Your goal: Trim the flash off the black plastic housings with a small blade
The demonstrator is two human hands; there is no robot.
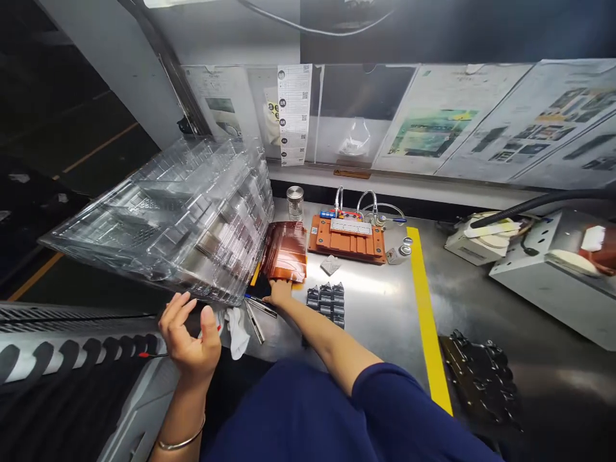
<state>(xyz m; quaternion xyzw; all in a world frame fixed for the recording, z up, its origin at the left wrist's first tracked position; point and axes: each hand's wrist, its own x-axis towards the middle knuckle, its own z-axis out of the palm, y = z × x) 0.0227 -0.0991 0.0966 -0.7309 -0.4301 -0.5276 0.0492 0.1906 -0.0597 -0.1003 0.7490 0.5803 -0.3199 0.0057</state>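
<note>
My left hand (190, 333) is raised just below the near edge of a tall stack of clear plastic trays (192, 218), fingers apart and holding nothing. My right hand (279, 292) reaches to the near end of a curved, shiny copper-brown sheet bundle (286, 250); its fingertips are hidden at the bundle's edge, so I cannot tell what they grip. Pens (262, 306) lie beside that hand, and a white cloth (237, 332) is nearer to me. Right of the bundle are black ribbed parts (326, 301) and an orange fixture (346, 240).
A glass jar (295, 204) stands behind the bundle, small bottles (400, 251) right of the fixture. Yellow tape (428, 321) crosses the metal bench. Beyond it are a dark part rack (481, 378) and a grey machine (558, 276).
</note>
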